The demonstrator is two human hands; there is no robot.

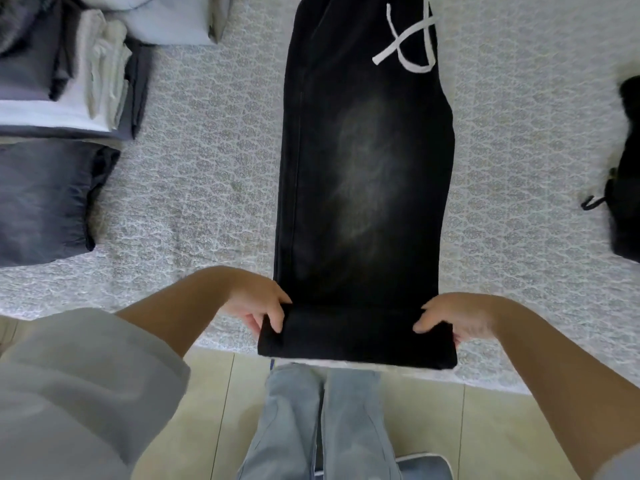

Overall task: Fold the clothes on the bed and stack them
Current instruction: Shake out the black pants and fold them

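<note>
I see the bed (pixel 194 174) under a patterned grey cover, filling most of the view. Down its middle lie the black trousers (pixel 363 174), folded lengthwise, hems at the near edge, a white drawstring (pixel 405 39) looped at the far end. To the left sits a stack of folded clothes (pixel 65 74), with a folded dark grey garment (pixel 45 202) just in front of it. A black garment (pixel 628 168) lies at the right edge. My left hand (pixel 258 306) pinches the hem's left corner; my right hand (pixel 450 320) grips the right corner.
</note>
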